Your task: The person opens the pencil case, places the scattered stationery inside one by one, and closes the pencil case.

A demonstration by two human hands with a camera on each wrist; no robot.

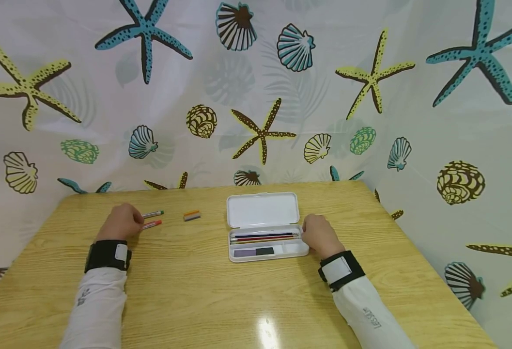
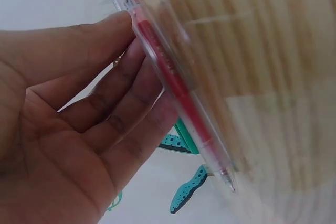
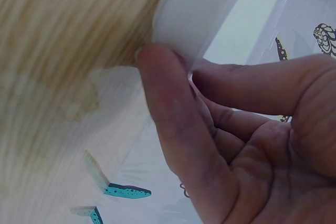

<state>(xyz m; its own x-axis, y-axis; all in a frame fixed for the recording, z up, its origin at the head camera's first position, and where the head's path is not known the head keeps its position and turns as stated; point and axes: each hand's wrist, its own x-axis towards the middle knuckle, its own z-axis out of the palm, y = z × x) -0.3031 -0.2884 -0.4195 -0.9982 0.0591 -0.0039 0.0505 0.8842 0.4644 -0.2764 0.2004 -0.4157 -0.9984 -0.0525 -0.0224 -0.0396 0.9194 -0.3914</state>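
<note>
My left hand (image 1: 119, 223) is at the left of the table, its thumb and fingers pinching a red pen (image 2: 170, 72) with a clear barrel and metal tip. Just beyond the red pen lies a green pen (image 1: 154, 214), mostly hidden in the left wrist view. On the right, my right hand (image 1: 320, 236) grips the right end of a white pencil case (image 1: 262, 209), thumb on one side of the rim and index finger on the other. The case stands open, its lid tipped back. Inside lie several pencils (image 1: 264, 238) and a purple and dark block (image 1: 253, 252).
Between the left hand and the case, a small orange and grey piece (image 1: 192, 215) lies on the wooden table (image 1: 186, 291). Behind the table hangs a white cloth (image 1: 256, 87) printed with starfish and shells, which also runs along the right side.
</note>
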